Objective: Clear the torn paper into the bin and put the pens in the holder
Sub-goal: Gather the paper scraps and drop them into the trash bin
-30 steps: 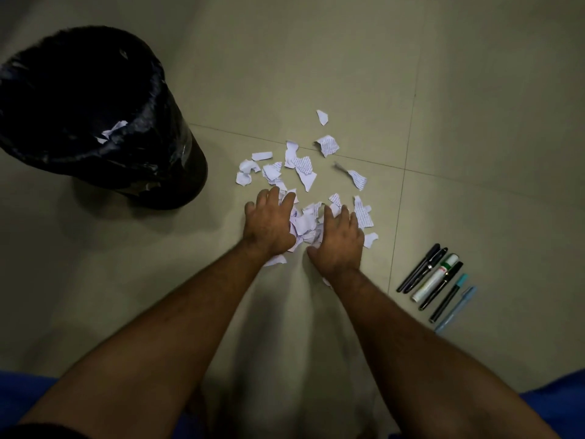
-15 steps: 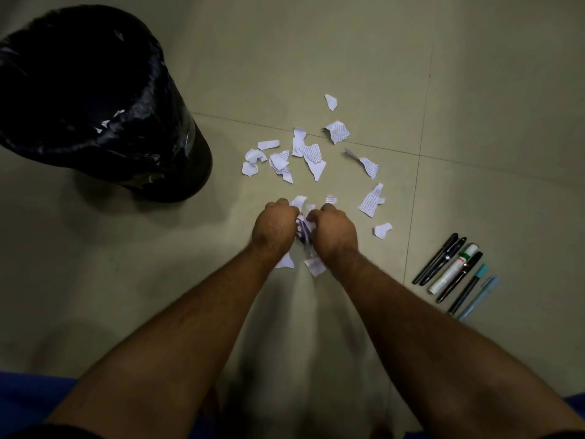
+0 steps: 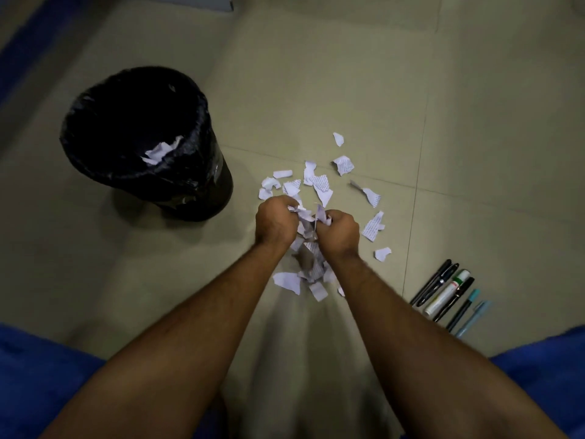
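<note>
Left hand (image 3: 274,224) and right hand (image 3: 340,233) side by side above the floor (image 3: 474,122), fingers curled round a bunch of torn paper scraps (image 3: 308,218). More loose scraps (image 3: 323,185) scattered beneath and beyond. Black-lined bin (image 3: 142,137) at left, scraps inside. Row of pens (image 3: 449,294) at right, well apart.

Both bare forearms are reaching forward and angling in toward each other. The left hand (image 3: 274,221) and right hand (image 3: 339,233) are sitting side by side, knuckles up, fingers curled in, each gripping a wad of torn paper (image 3: 306,217) between them.
</note>
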`<state>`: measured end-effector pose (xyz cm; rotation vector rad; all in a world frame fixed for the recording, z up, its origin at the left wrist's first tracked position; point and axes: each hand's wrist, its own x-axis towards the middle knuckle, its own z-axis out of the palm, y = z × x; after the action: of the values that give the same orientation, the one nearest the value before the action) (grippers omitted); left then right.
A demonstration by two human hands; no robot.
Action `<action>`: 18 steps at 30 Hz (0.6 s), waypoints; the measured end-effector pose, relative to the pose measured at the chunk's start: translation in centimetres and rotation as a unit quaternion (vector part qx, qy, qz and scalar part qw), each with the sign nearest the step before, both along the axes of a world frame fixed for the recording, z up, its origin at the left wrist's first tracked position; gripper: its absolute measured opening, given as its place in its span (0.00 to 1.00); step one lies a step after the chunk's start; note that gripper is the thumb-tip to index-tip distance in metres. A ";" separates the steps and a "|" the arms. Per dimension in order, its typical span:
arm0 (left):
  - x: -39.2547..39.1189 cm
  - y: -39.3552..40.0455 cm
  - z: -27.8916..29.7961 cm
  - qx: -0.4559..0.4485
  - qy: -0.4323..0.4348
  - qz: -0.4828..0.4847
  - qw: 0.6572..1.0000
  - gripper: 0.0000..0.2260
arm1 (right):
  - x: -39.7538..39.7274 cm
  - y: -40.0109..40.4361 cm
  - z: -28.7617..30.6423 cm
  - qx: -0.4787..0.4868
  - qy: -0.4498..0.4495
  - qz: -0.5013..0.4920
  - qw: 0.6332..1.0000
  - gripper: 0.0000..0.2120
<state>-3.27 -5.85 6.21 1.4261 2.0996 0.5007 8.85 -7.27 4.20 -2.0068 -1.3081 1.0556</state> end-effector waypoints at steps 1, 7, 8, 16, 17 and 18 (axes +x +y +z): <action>-0.2 0.3 1.3 0.012 -0.004 -0.001 1.000 0.12 | -0.4 0.2 1.1 0.005 0.011 0.001 1.000 0.20; -2.1 2.4 8.0 0.075 -0.023 0.025 0.997 0.13 | -3.1 2.6 7.3 0.057 0.058 -0.017 0.997 0.20; -2.6 2.9 9.1 0.080 -0.034 0.038 0.995 0.14 | -3.6 3.3 8.6 0.068 0.060 -0.011 0.996 0.20; -8.5 4.7 15.7 0.178 -0.054 0.109 0.977 0.13 | -10.1 6.6 16.4 0.098 0.125 0.008 0.987 0.11; -9.5 4.8 16.5 0.183 -0.043 0.118 0.975 0.13 | -11.1 6.8 17.1 0.104 0.129 0.015 0.986 0.10; -11.0 4.9 17.5 0.185 -0.028 0.132 0.973 0.13 | -12.6 7.2 17.9 0.110 0.131 0.027 0.985 0.10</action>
<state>-14.27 -0.98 23.66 1.3063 2.2441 1.0732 -3.75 -0.05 22.15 -1.6181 -1.2823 1.1050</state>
